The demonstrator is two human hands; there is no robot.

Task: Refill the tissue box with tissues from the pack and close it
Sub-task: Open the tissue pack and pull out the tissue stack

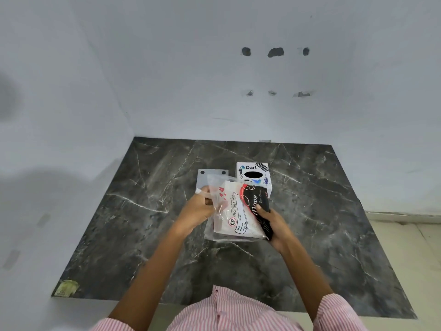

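Far left, a yellowish sticker (65, 287) sits on the near corner of the dark marble worktop (148, 235), well apart from the rest. Moving in, the left hand (199, 209) is raised over the worktop w/ its grip pinching the loose clear plastic at the pack's left side; the fingers look closed on the film, prob. working the wrapper open, tho whether it's torn yet can't be told. Just behind that hand a flat white lid (210, 175) w/ two dark dots lies on the worktop, beside the box, so the box seems to be opened from its other face already — a guess, since only its printed side w/ the black oval slot shows. The pack (235, 213) is held up between both hands, above the worktop, w/ the white tissues still inside the wrapper. Right of it, the right hand (274, 225) cups the pack's dark printed end, grip wrapped round it from beneath. The box (253, 174) stands just past the pack, partly hidden by it. Progress: early. Left to do, as far as can be judged: get tissues out, load them into the box, put the lid back.
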